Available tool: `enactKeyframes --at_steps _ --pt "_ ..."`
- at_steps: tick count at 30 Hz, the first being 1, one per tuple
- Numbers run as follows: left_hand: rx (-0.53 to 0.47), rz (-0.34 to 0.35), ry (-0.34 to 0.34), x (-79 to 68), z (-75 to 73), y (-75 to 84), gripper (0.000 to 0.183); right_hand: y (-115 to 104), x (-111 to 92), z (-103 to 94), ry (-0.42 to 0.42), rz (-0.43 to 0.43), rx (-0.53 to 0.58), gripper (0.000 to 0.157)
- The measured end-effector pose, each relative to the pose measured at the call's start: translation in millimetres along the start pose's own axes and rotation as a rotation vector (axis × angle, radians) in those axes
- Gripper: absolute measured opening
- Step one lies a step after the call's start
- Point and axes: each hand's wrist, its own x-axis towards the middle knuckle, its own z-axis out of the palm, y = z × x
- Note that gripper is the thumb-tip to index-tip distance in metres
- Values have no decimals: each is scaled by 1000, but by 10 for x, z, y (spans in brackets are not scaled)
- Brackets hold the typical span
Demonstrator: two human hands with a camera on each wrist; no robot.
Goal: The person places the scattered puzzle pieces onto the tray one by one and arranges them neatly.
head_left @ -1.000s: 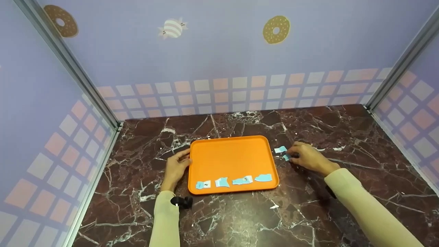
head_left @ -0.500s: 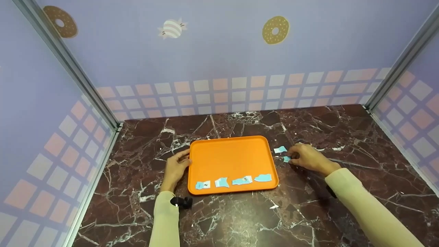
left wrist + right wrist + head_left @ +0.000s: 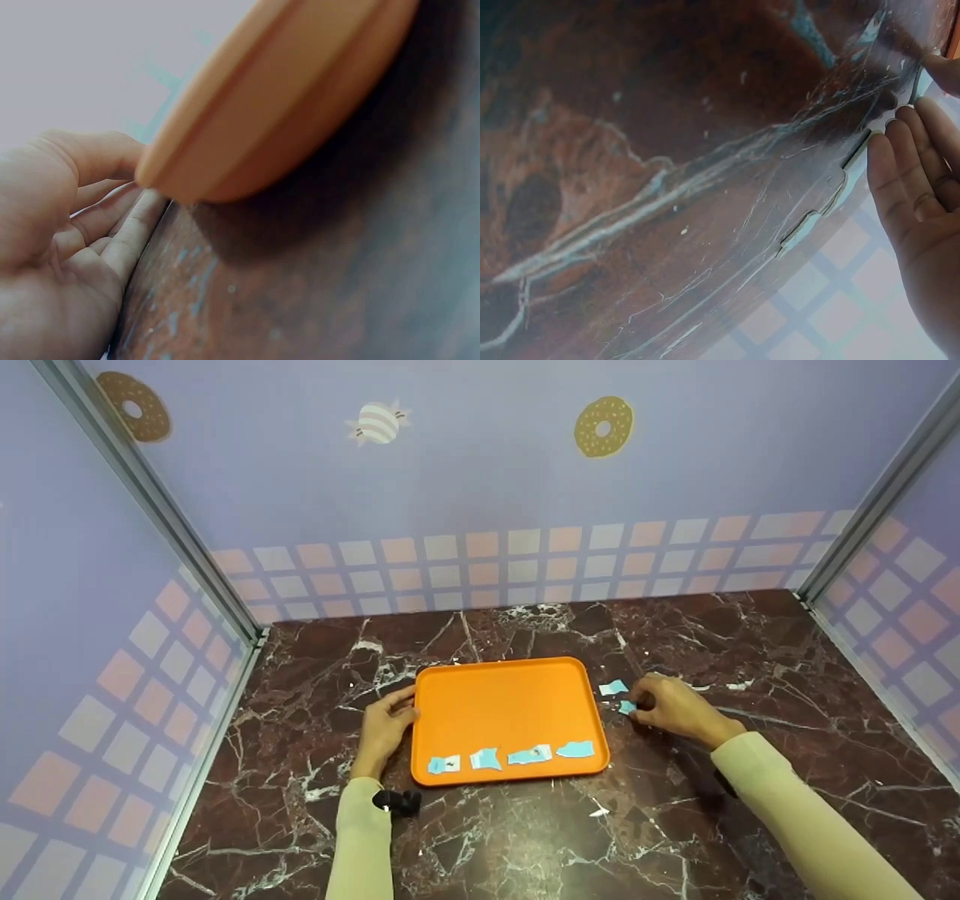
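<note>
An orange tray point(image 3: 502, 709) lies on the dark marble table. My left hand point(image 3: 385, 729) holds its left rim; in the left wrist view the thumb point(image 3: 112, 155) is on the rim and the other fingers are below it. Right of the tray, my right hand point(image 3: 679, 706) pinches a small light-blue puzzle piece point(image 3: 627, 707) between thumb and fingers, low over the table. Another blue and white puzzle piece point(image 3: 613, 688) lies just behind it, its wavy edge point(image 3: 836, 193) showing in the right wrist view. Several puzzle pieces point(image 3: 486, 758) lie in a row along the tray's near side.
Marble tabletop point(image 3: 517, 840) surrounds the tray, with white veins across it. A purple back wall point(image 3: 480, 472) with printed squares and sweets stands behind, and side panels point(image 3: 90, 622) close off left and right. A black device point(image 3: 397, 802) is strapped to the left wrist.
The small piece at the right fingertips has turned and shifted slightly. The right hand has moved only a little. Left hand, tray and the row of pieces look the same.
</note>
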Motion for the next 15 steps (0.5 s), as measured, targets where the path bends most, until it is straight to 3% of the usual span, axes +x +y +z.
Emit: enactKeyframes --at_steps 6,15 --pt "7 -3 -16 -19 -3 31 43 -2 -4 -2 4 26 50 17" --pt "-9 -1 -27 -119 11 263 43 -28 6 6 21 25 77 19"
